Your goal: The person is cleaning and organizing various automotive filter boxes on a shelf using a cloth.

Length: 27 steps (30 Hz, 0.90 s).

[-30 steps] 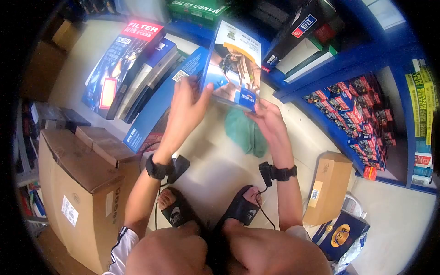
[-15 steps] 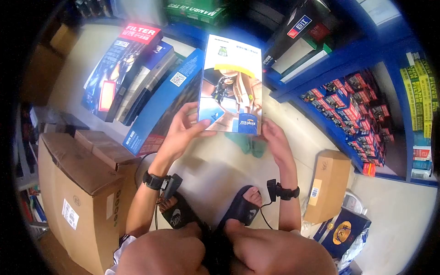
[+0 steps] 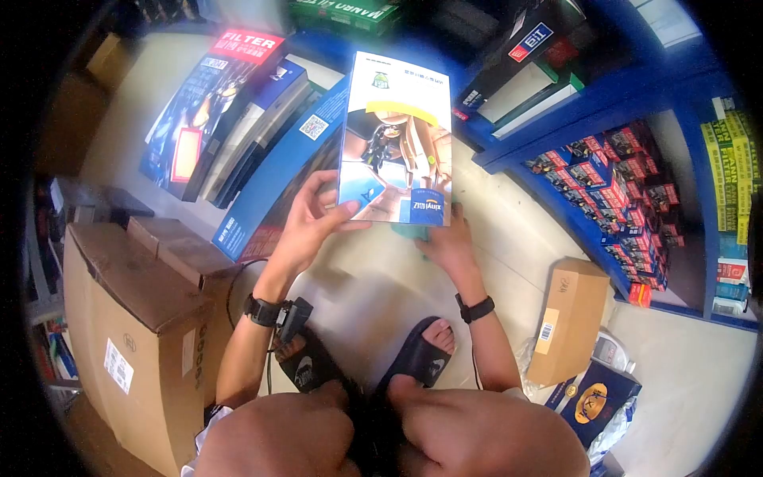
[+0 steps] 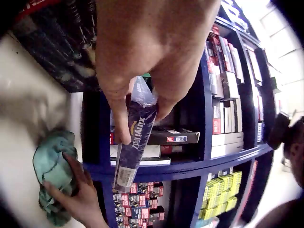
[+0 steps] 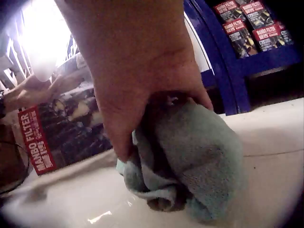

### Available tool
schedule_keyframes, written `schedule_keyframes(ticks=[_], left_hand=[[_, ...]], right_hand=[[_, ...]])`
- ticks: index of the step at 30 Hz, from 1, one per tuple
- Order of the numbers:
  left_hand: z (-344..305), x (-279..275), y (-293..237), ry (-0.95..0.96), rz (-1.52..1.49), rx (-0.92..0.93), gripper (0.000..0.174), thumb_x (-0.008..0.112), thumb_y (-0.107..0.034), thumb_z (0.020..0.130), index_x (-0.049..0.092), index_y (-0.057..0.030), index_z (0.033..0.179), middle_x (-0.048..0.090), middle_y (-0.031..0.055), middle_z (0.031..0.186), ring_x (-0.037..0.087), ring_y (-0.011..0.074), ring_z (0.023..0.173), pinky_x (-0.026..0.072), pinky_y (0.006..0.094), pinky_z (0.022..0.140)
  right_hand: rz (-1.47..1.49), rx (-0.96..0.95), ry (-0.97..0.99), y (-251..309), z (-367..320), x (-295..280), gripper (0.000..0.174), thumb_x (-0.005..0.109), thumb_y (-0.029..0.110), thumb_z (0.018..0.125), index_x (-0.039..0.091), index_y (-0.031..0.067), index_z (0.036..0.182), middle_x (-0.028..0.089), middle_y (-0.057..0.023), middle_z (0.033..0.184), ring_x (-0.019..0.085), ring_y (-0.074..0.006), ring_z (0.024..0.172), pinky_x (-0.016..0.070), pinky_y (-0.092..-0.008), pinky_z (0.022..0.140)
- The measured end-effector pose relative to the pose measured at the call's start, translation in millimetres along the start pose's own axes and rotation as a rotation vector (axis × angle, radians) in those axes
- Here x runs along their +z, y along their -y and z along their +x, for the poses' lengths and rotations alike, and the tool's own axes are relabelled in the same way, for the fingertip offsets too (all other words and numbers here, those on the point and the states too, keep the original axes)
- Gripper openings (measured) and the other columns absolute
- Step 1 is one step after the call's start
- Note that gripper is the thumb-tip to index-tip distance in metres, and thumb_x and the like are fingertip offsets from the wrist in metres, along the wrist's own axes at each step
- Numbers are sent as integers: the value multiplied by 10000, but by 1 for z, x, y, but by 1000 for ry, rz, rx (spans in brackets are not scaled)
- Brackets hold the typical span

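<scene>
My left hand (image 3: 308,230) pinches the lower left edge of a flat Xinyi box (image 3: 396,147), its printed face turned up. Clear film covers the narrow blue side of that box (image 4: 137,135) in the left wrist view, thumb on one side and fingers on the other. Below and right of the box, my right hand (image 3: 451,248) is down near the floor. It grips a bunched green cloth (image 5: 199,152), fingers dug into its folds. From above, the box hides most of the cloth and some of the right fingertips.
Filter boxes (image 3: 211,119) and a long blue box (image 3: 278,171) stand at the left. Blue shelving (image 3: 548,131) with many small boxes rises on the right. Large cartons (image 3: 135,334) flank the left leg; a brown carton (image 3: 568,322) stands right on the tiled floor.
The box was tilted in both hands, then came upright and nearer. My right hand has left its lower corner and gone down onto the cloth. The left hand keeps its grip.
</scene>
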<state>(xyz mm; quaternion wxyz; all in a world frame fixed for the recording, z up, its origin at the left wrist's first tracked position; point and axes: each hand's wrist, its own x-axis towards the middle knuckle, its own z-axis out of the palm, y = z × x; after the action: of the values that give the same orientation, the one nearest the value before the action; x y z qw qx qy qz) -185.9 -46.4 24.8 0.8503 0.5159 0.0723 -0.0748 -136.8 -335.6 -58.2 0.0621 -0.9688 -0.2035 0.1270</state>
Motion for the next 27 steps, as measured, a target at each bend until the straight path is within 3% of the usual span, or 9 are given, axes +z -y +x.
schedule_keyframes(ticks=[5,10,11,13,17,19,21,25,27], left_hand=[[-5,-2,-1,-17,51,2,607,742,-13,978,409,29,1484,689,217,1360,710,289,1212,667,487,973],[-4,-14,3,-3,109,-33,690,775,19,931,394,36,1506,690,203,1371,719,270,1193,674,465,950],[-3,-18,4,38,115,-58,712,785,25,918,399,29,1516,691,192,1371,723,266,1179,677,464,940],[-3,-20,11,80,118,-89,734,794,31,904,404,21,1526,691,181,1372,727,261,1164,679,463,931],[-7,-11,21,137,30,-96,787,806,14,895,402,-13,1569,686,159,1354,714,233,1158,667,436,925],[-10,-8,27,153,-15,-134,780,795,7,908,393,-13,1576,685,159,1331,708,217,1151,650,410,939],[-11,-12,44,81,109,-30,801,813,-23,906,397,-13,1590,674,148,1359,689,204,1187,617,379,962],[-17,-33,51,71,58,-138,852,839,-46,894,372,39,1602,655,124,1397,659,203,1244,589,349,967],[-29,-30,51,-13,78,-142,800,830,-35,895,411,58,1570,662,141,1379,652,215,1258,623,385,942]], right_hand=[[253,-80,-209,-35,16,26,675,854,123,776,653,119,1420,608,-243,1445,602,-491,1268,535,-491,1062],[382,239,-475,-18,-19,-88,607,793,-6,749,688,94,1339,675,-211,1315,664,-428,1187,542,-485,1021],[381,241,-472,-19,-24,-102,607,793,-6,749,688,94,1339,675,-211,1315,664,-428,1187,542,-485,1021],[437,42,-747,-15,-34,-129,637,795,-7,738,694,145,1348,678,-197,1315,667,-416,1202,543,-474,1040],[606,69,-661,32,-51,-153,599,737,-5,732,696,104,1320,684,-180,1305,662,-403,1232,521,-432,1081],[464,-257,-484,47,-52,-138,701,797,27,718,693,208,1388,619,-138,1420,631,-387,1259,549,-464,1058],[400,-404,-409,73,-51,-124,685,791,20,730,707,220,1379,596,-106,1427,603,-367,1238,552,-458,1029],[371,-430,-434,98,-46,-102,632,776,19,754,730,224,1350,599,-94,1399,589,-354,1180,552,-458,998],[359,-428,-480,103,-43,-96,586,767,14,754,759,226,1300,610,-95,1377,591,-346,1143,545,-453,989]])
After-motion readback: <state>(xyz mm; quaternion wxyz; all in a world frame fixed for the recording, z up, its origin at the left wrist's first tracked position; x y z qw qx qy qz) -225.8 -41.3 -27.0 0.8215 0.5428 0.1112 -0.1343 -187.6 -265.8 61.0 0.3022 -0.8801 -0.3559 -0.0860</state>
